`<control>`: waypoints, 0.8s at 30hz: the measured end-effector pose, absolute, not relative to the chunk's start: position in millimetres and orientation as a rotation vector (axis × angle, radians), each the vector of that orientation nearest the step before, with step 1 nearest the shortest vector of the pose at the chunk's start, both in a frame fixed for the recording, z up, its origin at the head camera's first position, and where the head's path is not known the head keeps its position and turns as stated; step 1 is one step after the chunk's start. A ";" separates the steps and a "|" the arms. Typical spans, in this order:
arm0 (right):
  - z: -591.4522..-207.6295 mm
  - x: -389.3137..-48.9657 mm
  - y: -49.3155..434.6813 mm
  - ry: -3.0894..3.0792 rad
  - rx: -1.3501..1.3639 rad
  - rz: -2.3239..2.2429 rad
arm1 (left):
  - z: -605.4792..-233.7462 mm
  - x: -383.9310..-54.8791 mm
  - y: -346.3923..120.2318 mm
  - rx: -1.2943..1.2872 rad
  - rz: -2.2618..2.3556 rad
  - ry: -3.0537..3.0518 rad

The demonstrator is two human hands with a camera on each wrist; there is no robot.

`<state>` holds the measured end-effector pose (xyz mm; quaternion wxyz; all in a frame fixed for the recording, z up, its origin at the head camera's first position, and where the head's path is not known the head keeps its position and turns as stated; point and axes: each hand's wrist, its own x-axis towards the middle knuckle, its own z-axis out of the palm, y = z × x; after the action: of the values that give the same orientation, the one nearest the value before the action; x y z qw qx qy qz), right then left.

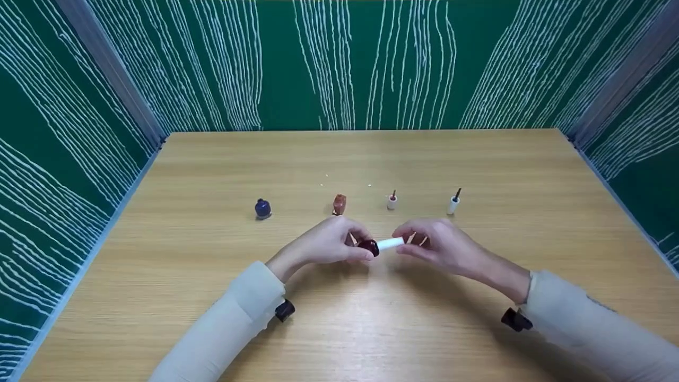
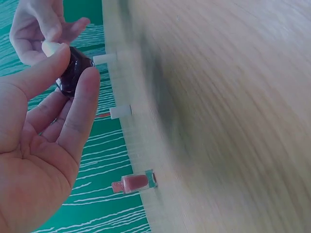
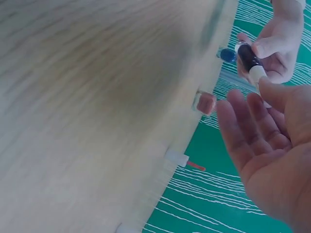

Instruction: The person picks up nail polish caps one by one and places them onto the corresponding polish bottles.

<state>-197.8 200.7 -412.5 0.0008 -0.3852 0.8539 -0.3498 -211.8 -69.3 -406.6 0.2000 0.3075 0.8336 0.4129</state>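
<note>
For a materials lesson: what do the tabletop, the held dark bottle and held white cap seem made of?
Tabletop: wood or wood-look laminate, satin; streaky grain. Dark bottle: probably glass, glossy; highlights, clear base. White cap: likely plastic, smooth; opaque, even surface.

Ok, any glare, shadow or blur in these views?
Head: glare on the wooden tabletop, white nail-polish cap nearly blown out, soft shadow below the right hand; left wrist: hazy, dark shadow band across the tabletop; right wrist: hazy, foreground tabletop blurred.
</note>
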 end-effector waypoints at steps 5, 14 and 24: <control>-418.2 -198.0 199.6 2.783 -1.315 -1.039 | -408.8 -210.7 -68.5 0.898 1.101 2.362; -417.6 -197.5 193.6 2.871 -1.311 -0.979 | -408.2 -207.5 -70.1 0.885 1.051 2.464; -416.1 -198.1 182.0 2.669 -0.926 -1.204 | -401.2 -204.3 -69.8 0.827 0.975 2.578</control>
<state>-198.1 182.0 -416.1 0.0356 -0.3013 0.8686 -0.3918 -204.3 -69.8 -401.2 0.1317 0.2849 0.8880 0.3360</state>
